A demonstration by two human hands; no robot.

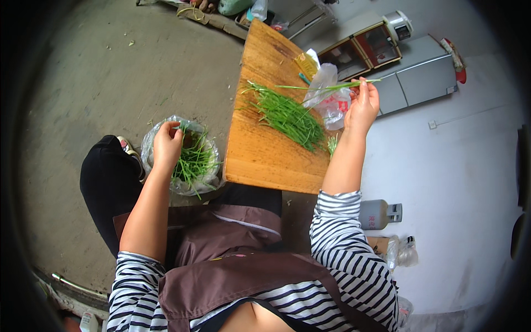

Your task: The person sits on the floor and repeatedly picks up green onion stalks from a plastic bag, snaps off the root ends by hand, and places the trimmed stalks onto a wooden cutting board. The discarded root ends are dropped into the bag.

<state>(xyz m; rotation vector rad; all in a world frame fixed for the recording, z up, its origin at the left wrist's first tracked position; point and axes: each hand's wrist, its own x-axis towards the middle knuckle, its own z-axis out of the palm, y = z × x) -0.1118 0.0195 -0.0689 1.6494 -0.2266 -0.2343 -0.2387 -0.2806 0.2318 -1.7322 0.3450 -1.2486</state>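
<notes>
My right hand [361,106] pinches a few long green stalks [319,88] by their pale ends, above the far side of a wooden table [265,162]. The stalks point left across a loose pile of chive-like greens [288,118] on the tabletop. Beside the pile lies a crumpled clear plastic bag [332,110] with red print. A small bunch of pale-ended stalks [332,144] is partly hidden by my right forearm. My left hand [168,145] hovers over a plastic-lined bin [211,166], thumb and fingers slightly apart. Loose green scraps [193,159] lie in the bin.
A yellow packet [308,64] lies at the table's far edge. Beyond stand a glass-fronted cabinet [359,50] and a grey refrigerator [423,81]. A gas cylinder [375,214] is by the white wall at right. My left leg [110,182] is beside the bin.
</notes>
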